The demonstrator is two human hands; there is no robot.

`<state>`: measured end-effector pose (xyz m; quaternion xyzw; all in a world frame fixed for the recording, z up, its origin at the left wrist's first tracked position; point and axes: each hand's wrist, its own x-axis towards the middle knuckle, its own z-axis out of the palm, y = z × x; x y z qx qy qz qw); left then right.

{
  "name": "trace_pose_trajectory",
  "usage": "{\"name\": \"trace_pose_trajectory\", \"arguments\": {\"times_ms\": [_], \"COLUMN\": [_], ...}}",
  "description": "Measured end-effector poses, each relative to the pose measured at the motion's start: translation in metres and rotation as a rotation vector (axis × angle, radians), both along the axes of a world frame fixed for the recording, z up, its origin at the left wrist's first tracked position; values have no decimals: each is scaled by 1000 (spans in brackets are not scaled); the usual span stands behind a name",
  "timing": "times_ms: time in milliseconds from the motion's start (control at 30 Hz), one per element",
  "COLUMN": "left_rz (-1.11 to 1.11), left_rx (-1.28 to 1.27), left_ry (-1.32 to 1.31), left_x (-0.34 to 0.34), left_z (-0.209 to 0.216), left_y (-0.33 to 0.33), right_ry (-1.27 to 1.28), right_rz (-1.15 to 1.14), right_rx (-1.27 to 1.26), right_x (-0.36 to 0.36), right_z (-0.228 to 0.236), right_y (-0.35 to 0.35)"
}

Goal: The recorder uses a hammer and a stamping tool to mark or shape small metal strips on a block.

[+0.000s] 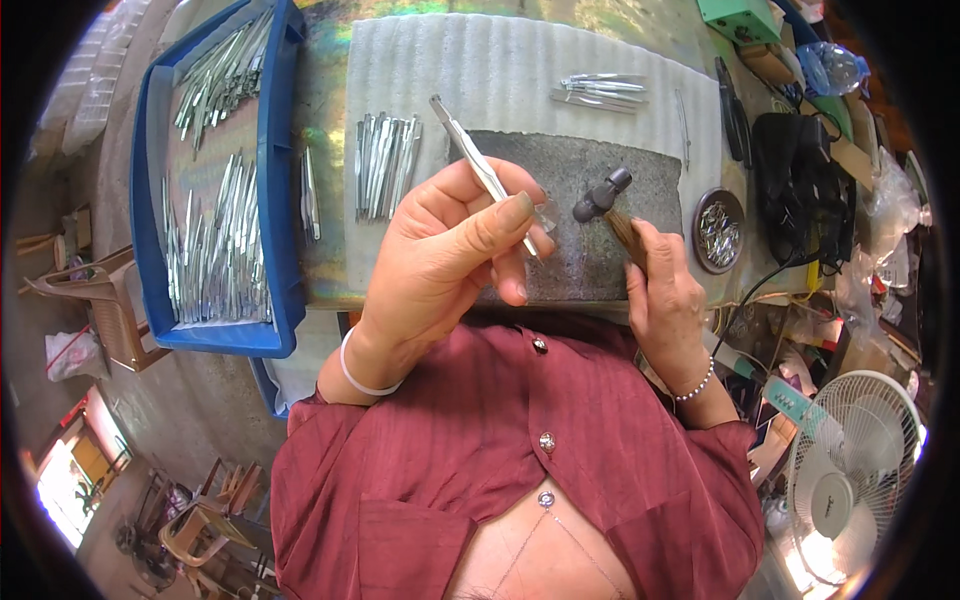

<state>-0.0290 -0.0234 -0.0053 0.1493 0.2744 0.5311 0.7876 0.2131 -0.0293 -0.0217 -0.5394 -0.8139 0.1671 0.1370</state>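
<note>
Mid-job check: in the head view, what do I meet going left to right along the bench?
Blue tray, loose metal pieces, row of metal pieces on foam, slim metal piece held in the left hand, hammer, round dish of small parts, black bag-like item.

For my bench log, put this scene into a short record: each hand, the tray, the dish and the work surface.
Left hand: holds up a slim silvery piece
Right hand: grips a hammer by its handle
Blue tray: two groups of slim metal pieces
Round dish: small metal bits
Work surface: dark mat on a white foam sheet
</note>
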Motion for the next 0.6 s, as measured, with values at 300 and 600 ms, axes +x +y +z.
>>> {"name": "trace_pose_trajectory", "arguments": {"times_ms": [300, 600], "left_rz": [-38, -130], "left_rx": [1, 20], "left_ry": [66, 128], "left_x": [9, 10], "left_z": [-4, -4], "left_y": [6, 9], "right_ry": [-96, 108], "right_rz": [39, 7], "right_rx": [54, -27], "right_x": [4, 24], "right_z": [1, 12], "right_y": [-1, 37]}}
